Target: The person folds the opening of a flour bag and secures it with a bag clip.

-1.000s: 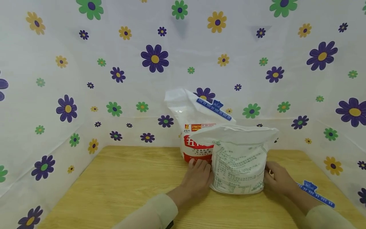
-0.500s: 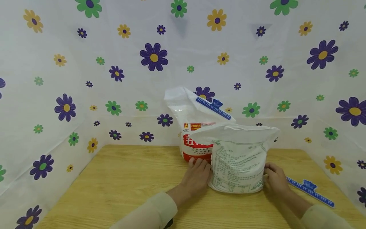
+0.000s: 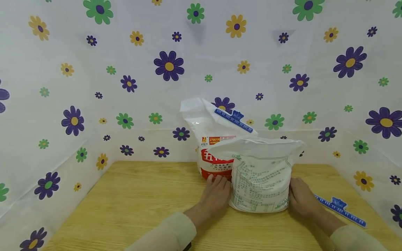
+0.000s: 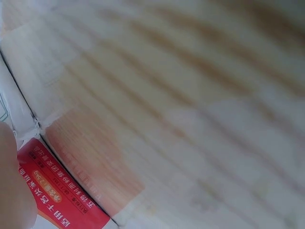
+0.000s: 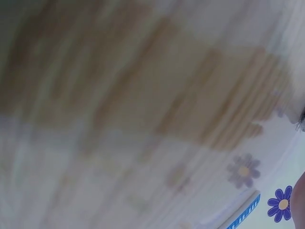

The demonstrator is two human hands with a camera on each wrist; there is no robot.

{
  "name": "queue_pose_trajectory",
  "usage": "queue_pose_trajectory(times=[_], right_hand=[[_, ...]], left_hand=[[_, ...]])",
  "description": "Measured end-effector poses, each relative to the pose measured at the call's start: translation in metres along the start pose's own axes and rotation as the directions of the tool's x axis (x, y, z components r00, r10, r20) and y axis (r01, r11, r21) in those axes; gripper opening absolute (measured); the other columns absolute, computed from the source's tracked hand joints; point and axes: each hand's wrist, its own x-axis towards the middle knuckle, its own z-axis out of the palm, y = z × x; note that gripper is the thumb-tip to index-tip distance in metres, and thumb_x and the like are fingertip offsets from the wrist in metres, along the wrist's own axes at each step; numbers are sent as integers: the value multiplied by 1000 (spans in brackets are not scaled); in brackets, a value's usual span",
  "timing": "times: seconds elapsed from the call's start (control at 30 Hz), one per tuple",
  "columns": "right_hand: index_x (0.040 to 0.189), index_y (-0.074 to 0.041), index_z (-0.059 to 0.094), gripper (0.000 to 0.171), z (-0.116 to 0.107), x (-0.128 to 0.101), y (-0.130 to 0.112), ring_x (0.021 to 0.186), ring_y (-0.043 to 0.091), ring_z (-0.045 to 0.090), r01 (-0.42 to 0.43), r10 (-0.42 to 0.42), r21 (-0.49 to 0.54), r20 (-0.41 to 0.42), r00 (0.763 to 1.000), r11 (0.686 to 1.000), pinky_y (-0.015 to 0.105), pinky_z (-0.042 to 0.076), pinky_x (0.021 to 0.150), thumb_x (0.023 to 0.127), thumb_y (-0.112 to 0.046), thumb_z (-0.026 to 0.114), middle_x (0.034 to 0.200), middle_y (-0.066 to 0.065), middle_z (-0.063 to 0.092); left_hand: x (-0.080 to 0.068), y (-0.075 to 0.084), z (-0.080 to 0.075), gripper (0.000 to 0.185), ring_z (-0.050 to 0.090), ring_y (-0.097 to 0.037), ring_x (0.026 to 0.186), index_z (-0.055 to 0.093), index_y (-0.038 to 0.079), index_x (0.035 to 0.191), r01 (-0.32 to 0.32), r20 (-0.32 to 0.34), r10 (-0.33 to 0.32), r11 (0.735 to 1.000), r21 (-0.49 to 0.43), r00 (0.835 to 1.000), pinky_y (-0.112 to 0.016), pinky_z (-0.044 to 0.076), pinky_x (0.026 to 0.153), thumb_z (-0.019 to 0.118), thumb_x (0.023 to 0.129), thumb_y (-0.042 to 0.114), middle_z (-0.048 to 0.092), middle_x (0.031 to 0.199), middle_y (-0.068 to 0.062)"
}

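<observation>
White printed bag (image 3: 262, 177) steadied upright between both hands, in front of the red-labelled bag (image 3: 216, 153).
Left hand (image 3: 218, 195) lies flat against its left side, right hand (image 3: 301, 198) against its right; fingers look straight, pressing rather than gripping. Its folded top seems unsealed, so the next move probably calls for the blue clip (image 3: 340, 206), just right of the bag.

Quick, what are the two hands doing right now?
Left hand: open, fingers flat against the left side of the front bag.
Right hand: open, pressing the bag's right side.
</observation>
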Motion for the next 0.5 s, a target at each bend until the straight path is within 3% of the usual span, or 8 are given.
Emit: queue_pose_trajectory(times=[0.13, 0.27, 0.5], right_hand=[[106, 0, 57, 15, 0, 0, 0, 81, 13, 45, 8, -7, -46, 19, 1000, 999, 38, 40, 73, 92, 4, 54, 90, 3, 59], [101, -2, 57, 12, 1, 0, 0, 78, 13, 42, 33, -33, -74, 3, 999, 997, 37, 39, 70, 90, 4, 56, 86, 0, 55], [107, 2, 57, 19, 0, 0, -3, 84, 17, 46, 44, -44, -70, 6, 999, 997, 41, 41, 75, 89, 6, 55, 93, 5, 61]], left_hand=[[0, 0, 1, 19, 45, -18, 100, 59, 16, 102, 6, -14, -6, 1000, 7, 1000, -43, 27, 98, 47, 105, 30, 57, 96, 3], [0, 0, 1, 20, 44, -18, 102, 59, 17, 106, 11, 21, -11, 1000, 4, 1000, -43, 26, 98, 45, 106, 31, 57, 100, 4], [0, 0, 2, 19, 44, -18, 100, 58, 17, 103, 2, 7, -2, 1000, 28, 1000, -43, 25, 96, 45, 105, 31, 57, 98, 4]])
